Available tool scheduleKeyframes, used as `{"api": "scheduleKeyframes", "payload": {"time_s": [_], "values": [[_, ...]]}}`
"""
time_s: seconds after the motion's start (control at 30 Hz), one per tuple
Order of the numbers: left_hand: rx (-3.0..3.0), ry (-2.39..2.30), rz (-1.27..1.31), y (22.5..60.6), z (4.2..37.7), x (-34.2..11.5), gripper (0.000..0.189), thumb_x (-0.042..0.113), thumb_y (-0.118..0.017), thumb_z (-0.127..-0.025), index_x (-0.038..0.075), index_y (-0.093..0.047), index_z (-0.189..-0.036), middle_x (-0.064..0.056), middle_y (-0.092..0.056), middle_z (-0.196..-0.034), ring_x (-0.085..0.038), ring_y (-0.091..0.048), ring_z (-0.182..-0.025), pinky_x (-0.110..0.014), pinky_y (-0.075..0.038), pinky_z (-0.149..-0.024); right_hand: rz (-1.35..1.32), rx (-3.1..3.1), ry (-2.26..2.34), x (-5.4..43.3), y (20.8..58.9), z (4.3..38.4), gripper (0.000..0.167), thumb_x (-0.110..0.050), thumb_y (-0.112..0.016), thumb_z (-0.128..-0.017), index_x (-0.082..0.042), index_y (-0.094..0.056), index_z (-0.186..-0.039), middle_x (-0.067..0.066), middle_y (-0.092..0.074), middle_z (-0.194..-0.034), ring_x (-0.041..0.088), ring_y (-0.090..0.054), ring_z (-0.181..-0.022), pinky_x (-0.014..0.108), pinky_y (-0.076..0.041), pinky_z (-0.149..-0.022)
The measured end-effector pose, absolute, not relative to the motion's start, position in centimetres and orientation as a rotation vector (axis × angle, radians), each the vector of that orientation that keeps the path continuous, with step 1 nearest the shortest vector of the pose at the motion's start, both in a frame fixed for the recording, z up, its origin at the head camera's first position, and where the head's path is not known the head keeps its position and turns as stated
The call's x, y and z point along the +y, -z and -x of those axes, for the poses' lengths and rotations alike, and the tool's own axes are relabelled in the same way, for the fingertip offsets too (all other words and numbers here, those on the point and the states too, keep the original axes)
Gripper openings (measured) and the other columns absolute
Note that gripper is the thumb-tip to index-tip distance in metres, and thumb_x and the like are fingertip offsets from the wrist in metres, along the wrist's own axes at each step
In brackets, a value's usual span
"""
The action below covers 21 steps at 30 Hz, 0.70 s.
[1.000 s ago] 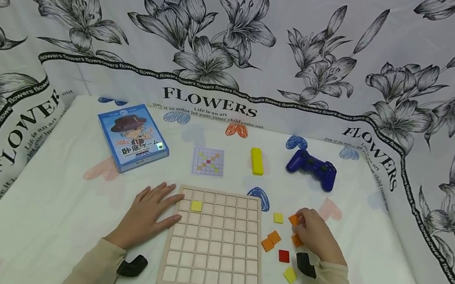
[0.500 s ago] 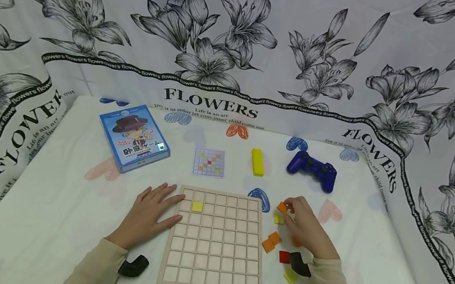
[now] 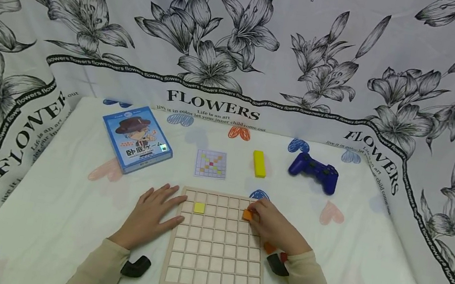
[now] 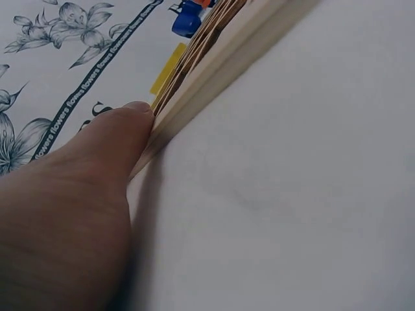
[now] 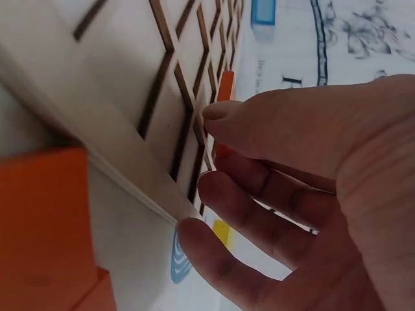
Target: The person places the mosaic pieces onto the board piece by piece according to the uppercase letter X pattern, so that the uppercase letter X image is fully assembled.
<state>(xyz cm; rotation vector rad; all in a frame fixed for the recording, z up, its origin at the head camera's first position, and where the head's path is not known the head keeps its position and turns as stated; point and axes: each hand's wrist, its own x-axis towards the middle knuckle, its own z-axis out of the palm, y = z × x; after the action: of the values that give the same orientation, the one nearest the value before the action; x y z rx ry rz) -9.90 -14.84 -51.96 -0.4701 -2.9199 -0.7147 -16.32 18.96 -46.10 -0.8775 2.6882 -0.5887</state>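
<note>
A wooden grid board (image 3: 216,250) lies on the patterned cloth, with a yellow square tile (image 3: 199,207) in a cell near its upper left. My left hand (image 3: 151,217) rests with spread fingers at the board's left edge; in the left wrist view the thumb (image 4: 133,126) lies against the rim. Over the board's upper right, my right hand (image 3: 274,225) pinches an orange square tile (image 3: 247,214) between thumb and fingers. The right wrist view shows that orange tile (image 5: 225,87) standing on edge close over the cells.
Beside the board's right edge lie orange tiles (image 3: 268,248) and a red tile (image 3: 283,257), partly hidden by the right arm. Behind the board are a blue box (image 3: 137,139), a printed pattern card (image 3: 211,164), a yellow block (image 3: 259,164) and a blue game controller (image 3: 314,171).
My right hand has picked up an orange tile from the loose ones at the right and carried it left over the board's upper right. The left hand has stayed at the board's edge.
</note>
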Motion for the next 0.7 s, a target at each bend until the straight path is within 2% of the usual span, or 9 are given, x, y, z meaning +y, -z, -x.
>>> {"api": "scheduleKeyframes", "payload": {"time_s": [0.37,0.7], "values": [[-2.892,0.709,0.472,52.05,9.92,-14.7,0.057,0.057,-0.054,-0.091,0.029,-0.049,-0.141,-0.005,-0.037,-0.152,-0.028,-0.025,-0.144,-0.054,-0.014,-0.115,1.11,2.779,0.543,18.85,46.44,15.9,0.016,-0.009,-0.066,-0.09,-0.008,-0.062,-0.106,0.002,-0.06,-0.106,0.014,-0.061,-0.096,0.03,-0.054,-0.083],[-2.899,0.704,0.467,51.82,9.93,-14.63,0.057,0.057,-0.054,-0.091,0.03,-0.048,-0.141,-0.005,-0.036,-0.153,-0.028,-0.024,-0.144,-0.054,-0.013,-0.115,1.115,2.814,0.51,18.85,46.81,16.03,0.015,-0.013,-0.066,-0.091,-0.012,-0.064,-0.105,0.0,-0.06,-0.108,0.012,-0.061,-0.098,0.028,-0.054,-0.084]]}}
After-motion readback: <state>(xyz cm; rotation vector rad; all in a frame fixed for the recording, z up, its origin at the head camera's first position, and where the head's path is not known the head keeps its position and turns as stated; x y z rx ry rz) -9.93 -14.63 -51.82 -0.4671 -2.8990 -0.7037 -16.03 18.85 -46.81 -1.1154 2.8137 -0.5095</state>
